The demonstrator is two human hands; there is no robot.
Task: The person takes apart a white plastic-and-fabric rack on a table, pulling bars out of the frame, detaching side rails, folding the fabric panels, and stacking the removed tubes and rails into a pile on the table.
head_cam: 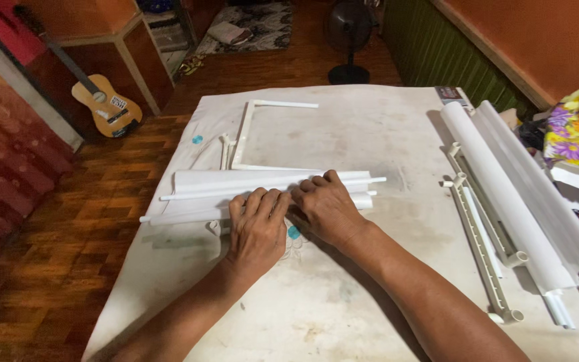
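A roll of white sheet wound around thin white rods [199, 190] lies across the middle of the white table [370, 134]. My left hand [257, 228] presses palm down on the roll's near edge, fingers together. Beside it, my right hand [326, 208] rests on the roll's right end, fingertips curled over the top rod. A white rod tip sticks out to the right of it. A small blue piece [293, 232] shows between my two hands.
A white three-sided frame [248, 137] lies behind the roll. Long white rolls and tubes [504, 194] and a slotted rail [480, 251] lie along the right side. A guitar [105, 104], a wooden cabinet and a floor fan [348, 40] stand on the wood floor.
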